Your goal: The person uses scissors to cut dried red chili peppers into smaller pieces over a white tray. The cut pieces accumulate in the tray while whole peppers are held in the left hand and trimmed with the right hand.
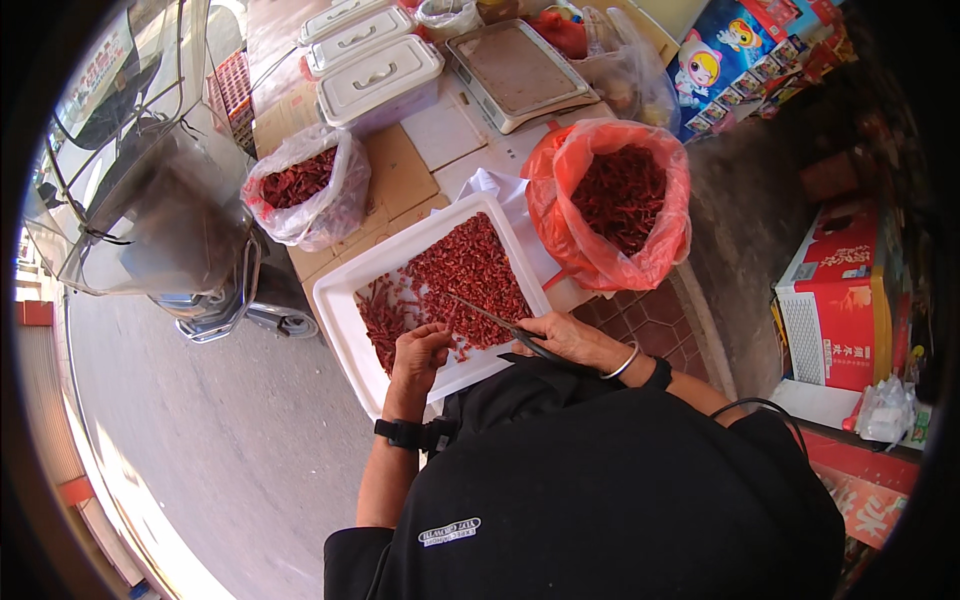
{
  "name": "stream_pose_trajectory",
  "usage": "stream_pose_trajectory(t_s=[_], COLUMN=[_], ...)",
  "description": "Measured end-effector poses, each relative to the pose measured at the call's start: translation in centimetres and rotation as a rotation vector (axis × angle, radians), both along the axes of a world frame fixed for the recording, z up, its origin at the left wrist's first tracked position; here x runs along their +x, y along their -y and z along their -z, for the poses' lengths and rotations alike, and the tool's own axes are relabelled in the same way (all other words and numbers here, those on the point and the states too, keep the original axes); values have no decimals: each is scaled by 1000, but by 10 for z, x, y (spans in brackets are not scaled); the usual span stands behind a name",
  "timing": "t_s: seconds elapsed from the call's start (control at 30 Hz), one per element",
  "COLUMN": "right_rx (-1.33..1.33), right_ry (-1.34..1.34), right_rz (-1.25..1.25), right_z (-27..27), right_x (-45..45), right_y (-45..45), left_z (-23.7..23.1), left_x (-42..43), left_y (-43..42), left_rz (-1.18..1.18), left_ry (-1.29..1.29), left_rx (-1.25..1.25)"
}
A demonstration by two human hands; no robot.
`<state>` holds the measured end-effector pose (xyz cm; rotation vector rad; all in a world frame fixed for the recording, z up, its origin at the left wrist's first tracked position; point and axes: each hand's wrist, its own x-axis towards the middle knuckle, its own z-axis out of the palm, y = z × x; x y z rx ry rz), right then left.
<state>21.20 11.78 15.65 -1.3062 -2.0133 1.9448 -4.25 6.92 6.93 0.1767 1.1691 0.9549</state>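
My right hand (568, 341) is closed round the dark handles of a pair of scissors (491, 317), whose blades point left over a white plastic tray (341, 296). My left hand (421, 351) pinches something small, seemingly a dried red chili, near the blades. Cut chili pieces (476, 281) cover much of the tray, with longer whole chilies (382, 319) heaped at its left side. Right of the tray stands a red plastic bag (555, 217) full of dried chilies (619, 199). A clear plastic bag (345, 202) at the upper left holds more dark red chilies (300, 180).
Lidded white storage boxes (379, 82) and a flat-topped scale (517, 71) stand farther back on the cardboard-covered table (401, 169). A scooter (277, 319) is parked at the left. Red cartons (844, 300) and shelves are at the right.
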Motion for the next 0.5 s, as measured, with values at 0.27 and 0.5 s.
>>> stream_pose_trajectory(t_s=[0.27,0.5], right_rx=[161,197], right_ry=[46,110], right_rz=[-41,-89], right_z=[-9,-8], right_x=[10,5], right_y=[12,13], left_z=[2,3], left_x=[-4,0], left_y=[5,6], left_rz=[-17,55], left_ry=[-23,46], left_rx=[-47,-19])
